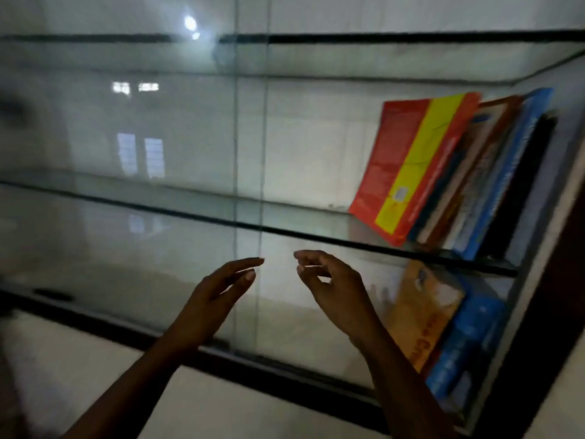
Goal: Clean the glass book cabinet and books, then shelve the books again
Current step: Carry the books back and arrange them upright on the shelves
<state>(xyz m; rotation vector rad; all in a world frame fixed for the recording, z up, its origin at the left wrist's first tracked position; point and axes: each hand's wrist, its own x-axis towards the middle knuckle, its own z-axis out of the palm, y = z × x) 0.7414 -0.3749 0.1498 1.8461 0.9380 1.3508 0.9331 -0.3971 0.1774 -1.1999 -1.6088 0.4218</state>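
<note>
The glass book cabinet [158, 255] fills the view, with sliding glass panes whose edges meet near the middle. On its middle glass shelf [190, 213] a red and yellow book [408, 166] leans to the right against several other books [503, 182]. On the shelf below stand an orange book [424, 315] and blue books [465, 346]. My left hand [215, 299] is raised in front of the glass with straight fingers and holds nothing. My right hand [332, 289] is beside it, fingers loosely bent, empty. I cannot tell whether either hand touches the glass.
A dark frame [95, 318] runs along the cabinet's bottom edge, and a dark side frame [557, 280] stands at the right. A recessed pull [52, 294] sits low on the left pane. A pale surface [237, 407] lies below the cabinet.
</note>
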